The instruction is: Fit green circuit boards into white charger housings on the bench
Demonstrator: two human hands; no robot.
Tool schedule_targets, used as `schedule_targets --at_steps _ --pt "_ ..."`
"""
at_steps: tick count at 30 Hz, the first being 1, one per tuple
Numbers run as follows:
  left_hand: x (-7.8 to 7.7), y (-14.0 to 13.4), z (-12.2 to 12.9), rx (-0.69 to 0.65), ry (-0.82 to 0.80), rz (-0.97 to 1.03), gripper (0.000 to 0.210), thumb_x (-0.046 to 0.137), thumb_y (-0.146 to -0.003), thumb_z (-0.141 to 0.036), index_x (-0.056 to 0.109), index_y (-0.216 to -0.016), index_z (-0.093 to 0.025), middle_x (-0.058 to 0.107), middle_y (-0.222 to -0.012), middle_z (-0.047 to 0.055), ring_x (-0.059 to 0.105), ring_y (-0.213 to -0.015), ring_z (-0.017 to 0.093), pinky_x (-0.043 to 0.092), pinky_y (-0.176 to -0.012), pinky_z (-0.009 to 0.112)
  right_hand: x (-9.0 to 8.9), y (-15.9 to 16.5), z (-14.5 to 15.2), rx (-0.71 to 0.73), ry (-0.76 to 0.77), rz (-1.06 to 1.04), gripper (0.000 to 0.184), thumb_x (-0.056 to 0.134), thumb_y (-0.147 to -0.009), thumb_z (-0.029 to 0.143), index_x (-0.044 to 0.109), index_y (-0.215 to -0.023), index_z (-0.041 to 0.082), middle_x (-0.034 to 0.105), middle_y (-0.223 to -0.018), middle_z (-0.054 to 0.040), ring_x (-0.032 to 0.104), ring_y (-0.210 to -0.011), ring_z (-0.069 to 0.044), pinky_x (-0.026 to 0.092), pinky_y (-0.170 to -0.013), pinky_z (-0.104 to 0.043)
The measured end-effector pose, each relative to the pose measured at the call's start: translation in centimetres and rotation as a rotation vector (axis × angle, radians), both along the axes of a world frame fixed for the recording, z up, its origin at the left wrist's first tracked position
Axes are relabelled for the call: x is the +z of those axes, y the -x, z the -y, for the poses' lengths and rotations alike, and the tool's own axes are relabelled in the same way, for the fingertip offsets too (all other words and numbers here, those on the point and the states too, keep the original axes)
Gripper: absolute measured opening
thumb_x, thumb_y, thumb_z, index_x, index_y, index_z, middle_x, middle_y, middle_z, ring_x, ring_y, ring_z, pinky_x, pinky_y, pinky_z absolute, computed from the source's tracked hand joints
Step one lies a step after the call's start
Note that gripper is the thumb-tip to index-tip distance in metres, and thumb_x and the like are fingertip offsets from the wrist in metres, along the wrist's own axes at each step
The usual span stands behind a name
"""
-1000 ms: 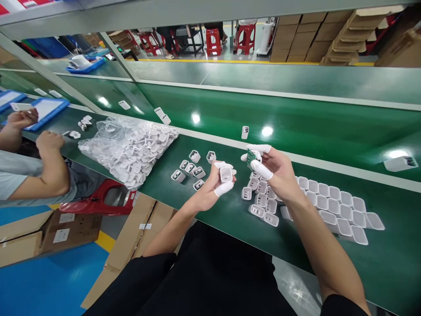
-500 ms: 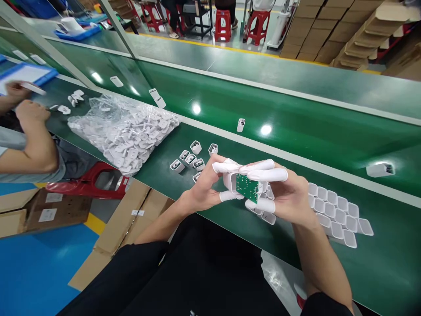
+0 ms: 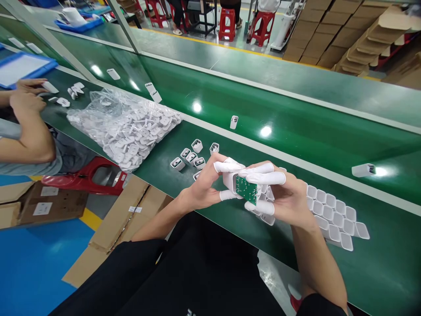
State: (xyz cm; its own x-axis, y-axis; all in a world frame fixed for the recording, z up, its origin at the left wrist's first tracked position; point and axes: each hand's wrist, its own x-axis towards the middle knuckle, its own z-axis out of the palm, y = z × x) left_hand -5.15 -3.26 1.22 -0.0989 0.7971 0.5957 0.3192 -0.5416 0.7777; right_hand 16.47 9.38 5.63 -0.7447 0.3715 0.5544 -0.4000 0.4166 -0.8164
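Observation:
My left hand [image 3: 207, 184], white covers on its fingertips, grips a white plastic housing [image 3: 229, 181] turned with its opening to the right. A green circuit board [image 3: 246, 189] sits partly inside that opening. Its outer end is pinched by my right hand [image 3: 284, 193], which also wears white finger covers. Solder points dot the board's visible face. Beyond my left hand stand several white housings with parts inside, such as one housing [image 3: 178, 163]. Rows of open white housings [image 3: 338, 219] lie to the right of my right hand, and more are partly hidden beneath it.
A clear bag of white plastic pieces [image 3: 131, 131] lies on the left of the green bench. Behind runs a green belt [image 3: 296, 127] carrying scattered housings [image 3: 363, 170]. At far left, a co-worker's hands [image 3: 28, 94] hold a white piece. Cardboard boxes [image 3: 52, 202] and a red stool [image 3: 85, 177] stand below.
The housings on the belt have shifted left. The co-worker's hands and white piece have moved. My hands keep nearly the same hold, with the board still partly in the housing.

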Motion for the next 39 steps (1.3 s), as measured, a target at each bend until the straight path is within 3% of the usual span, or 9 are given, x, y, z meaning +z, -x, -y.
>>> schedule_targets --at_steps 9,18,24,27,32,34,35,37,39 --pt "-0.2 0.0 -0.4 0.015 -0.142 -0.15 0.074 0.092 -0.097 -0.038 0.057 -0.162 -0.036 0.062 -0.129 0.01 0.07 -0.118 0.029 0.067 -0.098 0.048 -0.3 0.1 -0.3 0.021 -0.043 0.0 0.072 0.099 -0.085 0.015 0.077 -0.149 0.041 0.085 -0.126 -0.0045 0.078 -0.116 -0.031 0.068 -0.095 -0.051" --pt "-0.7 0.1 -0.3 0.005 -0.134 -0.154 0.076 0.093 -0.095 -0.038 0.058 -0.162 -0.035 0.061 -0.127 0.009 0.068 -0.109 0.025 0.068 -0.09 0.042 0.4 0.1 0.1 -0.093 -0.187 0.087 0.069 0.098 -0.088 0.019 0.075 -0.149 0.043 0.074 -0.137 -0.0042 0.074 -0.119 -0.026 0.068 -0.099 -0.046" --pt "-1.1 -1.1 0.0 -0.05 0.101 0.244 0.06 0.097 -0.091 -0.033 0.067 -0.143 -0.034 0.058 -0.131 0.006 0.073 -0.112 0.023 0.071 -0.085 0.034 0.4 0.1 0.2 -0.205 -0.35 0.145 0.08 0.091 -0.096 0.031 0.057 -0.168 0.037 0.067 -0.149 -0.0107 0.069 -0.135 -0.034 0.065 -0.11 -0.057" --pt "-1.0 -2.1 -0.1 0.004 0.187 0.438 0.053 0.101 -0.087 -0.034 0.07 -0.13 -0.03 0.06 -0.127 0.004 0.077 -0.111 0.022 0.071 -0.085 0.031 0.1 0.1 0.2 -0.277 -0.535 0.114 0.082 0.091 -0.094 0.028 0.056 -0.168 0.037 0.07 -0.147 -0.0121 0.072 -0.124 -0.034 0.066 -0.099 -0.055" --pt "-1.2 -3.0 -0.2 0.051 0.257 0.545 0.054 0.102 -0.084 -0.038 0.07 -0.126 -0.028 0.065 -0.126 0.005 0.076 -0.118 0.025 0.072 -0.086 0.031 -1.1 0.6 0.2 -0.377 -0.875 0.082 0.08 0.094 -0.092 0.02 0.061 -0.164 0.03 0.081 -0.123 -0.0121 0.073 -0.105 -0.033 0.063 -0.088 -0.053" --pt "-1.4 -2.7 0.0 0.029 0.226 0.53 0.063 0.103 -0.082 -0.041 0.069 -0.134 -0.031 0.065 -0.128 0.006 0.076 -0.119 0.026 0.072 -0.086 0.032 -1.4 0.7 0.1 -0.398 -0.804 0.022 0.078 0.097 -0.09 0.025 0.065 -0.16 0.031 0.082 -0.118 -0.0103 0.073 -0.1 -0.032 0.062 -0.084 -0.051" --pt "-1.5 -2.4 0.1 0.011 0.202 0.5 0.07 0.105 -0.08 -0.044 0.069 -0.14 -0.033 0.065 -0.129 0.006 0.076 -0.118 0.026 0.072 -0.087 0.033 -1.5 0.8 0.1 -0.391 -0.69 -0.002 0.077 0.1 -0.088 0.029 0.067 -0.157 0.033 0.082 -0.117 -0.0092 0.073 -0.099 -0.031 0.062 -0.083 -0.049" --pt "-1.4 -1.6 0.2 -0.034 0.159 0.415 0.084 0.106 -0.076 -0.049 0.068 -0.149 -0.033 0.064 -0.13 0.008 0.075 -0.119 0.027 0.072 -0.093 0.036 -1.7 0.9 -0.1 -0.345 -0.353 -0.021 0.072 0.103 -0.084 0.041 0.073 -0.15 0.036 0.081 -0.117 -0.0071 0.073 -0.098 -0.029 0.062 -0.083 -0.048" --pt "-1.2 -1.1 0.1 -0.081 0.14 0.344 0.084 0.105 -0.077 -0.049 0.07 -0.151 -0.032 0.064 -0.129 0.008 0.074 -0.117 0.027 0.071 -0.095 0.037 -1.9 1.2 -0.2 -0.267 -0.002 -0.005 0.064 0.104 -0.081 0.055 0.08 -0.138 0.036 0.08 -0.114 -0.0053 0.073 -0.097 -0.027 0.062 -0.084 -0.046"
